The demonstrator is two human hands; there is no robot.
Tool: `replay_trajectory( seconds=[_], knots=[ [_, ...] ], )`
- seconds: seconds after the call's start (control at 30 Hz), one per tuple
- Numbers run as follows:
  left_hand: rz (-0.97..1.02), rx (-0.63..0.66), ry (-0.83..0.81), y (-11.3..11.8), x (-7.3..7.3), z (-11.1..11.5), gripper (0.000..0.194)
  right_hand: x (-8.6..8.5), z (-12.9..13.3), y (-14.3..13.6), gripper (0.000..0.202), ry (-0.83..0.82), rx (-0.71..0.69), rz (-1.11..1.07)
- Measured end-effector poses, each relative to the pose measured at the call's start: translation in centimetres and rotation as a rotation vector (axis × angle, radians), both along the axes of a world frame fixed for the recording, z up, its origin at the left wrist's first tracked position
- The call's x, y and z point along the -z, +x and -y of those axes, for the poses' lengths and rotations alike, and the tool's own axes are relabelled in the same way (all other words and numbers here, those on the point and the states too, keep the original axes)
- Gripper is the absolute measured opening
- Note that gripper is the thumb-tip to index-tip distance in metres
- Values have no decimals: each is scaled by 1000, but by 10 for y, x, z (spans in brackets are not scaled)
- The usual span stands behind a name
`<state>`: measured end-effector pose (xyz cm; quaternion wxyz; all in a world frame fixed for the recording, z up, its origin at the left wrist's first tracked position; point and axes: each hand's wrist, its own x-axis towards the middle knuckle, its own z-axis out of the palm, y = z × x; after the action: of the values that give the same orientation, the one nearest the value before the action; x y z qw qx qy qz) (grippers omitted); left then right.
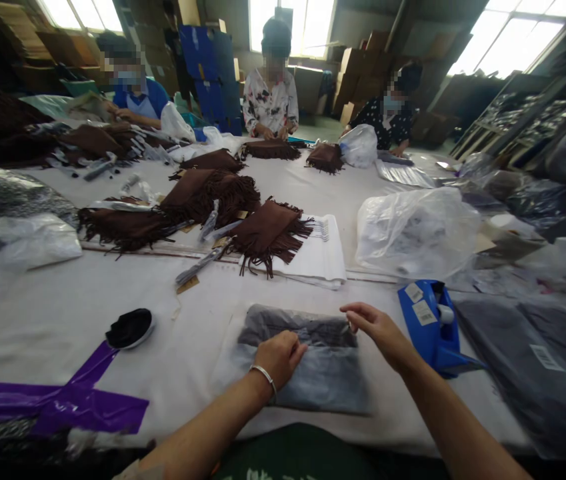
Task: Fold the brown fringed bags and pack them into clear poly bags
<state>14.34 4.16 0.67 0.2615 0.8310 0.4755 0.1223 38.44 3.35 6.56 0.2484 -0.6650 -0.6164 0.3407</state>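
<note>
A dark grey folded item in a clear plastic bag (323, 380) lies flat on the white-covered table in front of me. Over its upper middle rests my left hand (279, 359), a white band round the wrist; its fingers are curled, and what they hold, if anything, is hidden. At the bag's upper right corner is my right hand (375, 328), thumb and forefinger bent towards each other with a gap between them. Just right of it stands a blue tape dispenser (420, 327) with white labels.
Brown fringed pieces (267, 230) lie beyond the bag, one on folded white sheets (327, 257). A black round object (130, 328) and purple tape (87, 400) are at left. Grey bagged items (527, 360) lie at right. Three people work across the table.
</note>
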Motion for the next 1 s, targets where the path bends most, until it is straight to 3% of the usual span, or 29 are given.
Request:
replay_trajectory(
  seconds=[0.13, 0.2, 0.27, 0.37, 0.43, 0.7, 1.0],
  knots=[
    [121, -13, -7, -2, -9, 2, 17, 6, 58, -48, 36, -2, 319, -1130],
    [221, 35, 39, -3, -23, 5, 11, 8, 75, -70, 33, -73, 394, -1389],
    [319, 80, 96, -3, -40, 11, 11, 9, 83, -85, 34, -136, 440, -1516],
    [402, 115, 118, -4, -65, 23, 13, 11, 85, -93, 36, -191, 473, -1589],
    [419, 134, 112, -5, -73, 30, 15, 14, 85, -95, 37, -205, 483, -1599],
    [464, 109, 127, -1, -67, 40, 12, 19, 90, -99, 38, -238, 519, -1658],
    [349, 137, 268, 0, -70, 42, 14, 16, 87, -105, 38, -190, 557, -1566]
  ],
)
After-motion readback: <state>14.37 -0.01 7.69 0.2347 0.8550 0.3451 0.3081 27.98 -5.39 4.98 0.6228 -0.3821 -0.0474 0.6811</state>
